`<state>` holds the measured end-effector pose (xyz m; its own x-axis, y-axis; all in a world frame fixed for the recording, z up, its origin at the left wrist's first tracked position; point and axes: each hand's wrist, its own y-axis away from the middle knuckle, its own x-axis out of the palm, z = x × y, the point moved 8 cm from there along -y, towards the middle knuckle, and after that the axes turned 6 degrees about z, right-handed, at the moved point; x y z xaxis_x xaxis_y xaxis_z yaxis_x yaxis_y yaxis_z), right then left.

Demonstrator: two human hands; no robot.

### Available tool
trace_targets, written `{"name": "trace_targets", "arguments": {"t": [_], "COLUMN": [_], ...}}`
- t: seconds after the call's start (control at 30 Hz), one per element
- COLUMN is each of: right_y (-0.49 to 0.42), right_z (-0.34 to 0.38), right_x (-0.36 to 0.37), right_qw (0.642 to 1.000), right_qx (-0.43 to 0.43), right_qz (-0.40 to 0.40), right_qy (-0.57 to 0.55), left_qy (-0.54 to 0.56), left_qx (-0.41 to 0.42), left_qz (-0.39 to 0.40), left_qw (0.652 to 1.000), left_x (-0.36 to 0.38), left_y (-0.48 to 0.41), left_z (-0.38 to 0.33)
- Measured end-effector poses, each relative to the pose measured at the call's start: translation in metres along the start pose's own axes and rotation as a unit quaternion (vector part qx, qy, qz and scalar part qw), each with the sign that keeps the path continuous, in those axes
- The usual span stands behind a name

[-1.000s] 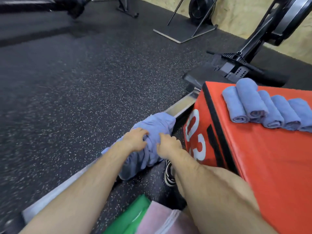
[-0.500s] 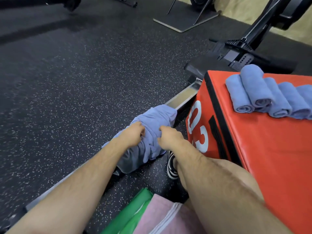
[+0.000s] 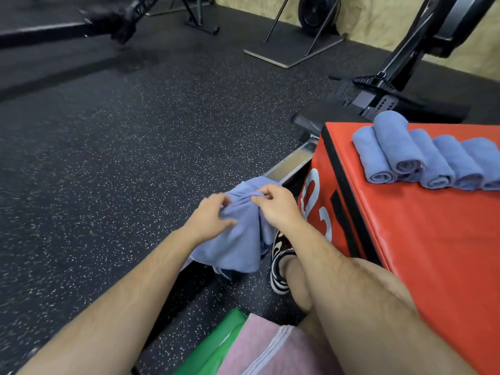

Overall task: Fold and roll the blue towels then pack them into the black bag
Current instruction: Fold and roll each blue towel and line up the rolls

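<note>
Both hands held one loose blue towel (image 3: 238, 244) above the floor (image 3: 135, 144), just left of the red box (image 3: 433, 253). Left hand (image 3: 209, 215): fingers curled, pinching a gathered fold near the towel's upper edge. Right hand (image 3: 276, 205): thumb and fingers pinching the same bunched edge from the other side. Cloth soft, matte, fine nap; creased at the grip, hanging limp below.

Rolled blue towels (image 3: 422, 158): tight cylinders, spiral ends toward camera, side by side on top of the red box, one lying on the others.

Red box: smooth vinyl, slight sheen, black edge strip. Large white numerals on its side, partly hidden by the right arm, not readable in full.

Floor: black rubber, white speckle. Pink towel (image 3: 270, 347) with pale stripes lay at the bottom edge
</note>
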<state>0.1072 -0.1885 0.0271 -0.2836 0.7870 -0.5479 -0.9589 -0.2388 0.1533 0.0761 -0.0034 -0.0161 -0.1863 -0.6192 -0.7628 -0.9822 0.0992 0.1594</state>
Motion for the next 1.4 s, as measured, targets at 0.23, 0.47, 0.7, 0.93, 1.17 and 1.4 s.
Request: {"name": "trace_targets", "arguments": {"t": [0.23, 0.47, 0.7, 0.93, 1.17, 1.4], "right_y": [0.032, 0.052, 0.109, 0.188, 0.265, 0.345], "right_z": [-0.01, 0.061, 0.102, 0.11, 0.14, 0.113], "right_x": [0.002, -0.047, -0.167, -0.27, -0.357, -0.428], "right_qw": [0.996, 0.995, 0.986, 0.988, 0.961, 0.917], "right_qx": [0.027, -0.079, -0.099, -0.018, -0.113, -0.107], "right_qz": [0.083, 0.038, -0.116, -0.152, -0.247, -0.374], "right_qy": [-0.015, -0.046, -0.063, -0.037, -0.058, -0.09], "left_qy": [-0.036, 0.049, 0.045, 0.058, 0.099, 0.139], "left_qx": [0.057, 0.165, 0.151, 0.288, 0.425, 0.399], "left_qz": [-0.041, -0.077, -0.049, -0.07, 0.016, 0.034], "left_qw": [0.997, 0.982, 0.986, 0.953, 0.9, 0.906], "left_x": [-0.028, -0.075, -0.069, -0.096, -0.101, -0.051], "left_y": [0.024, 0.049, 0.05, 0.071, 0.11, 0.105], "left_z": [-0.048, -0.14, -0.183, -0.332, -0.482, -0.526]}}
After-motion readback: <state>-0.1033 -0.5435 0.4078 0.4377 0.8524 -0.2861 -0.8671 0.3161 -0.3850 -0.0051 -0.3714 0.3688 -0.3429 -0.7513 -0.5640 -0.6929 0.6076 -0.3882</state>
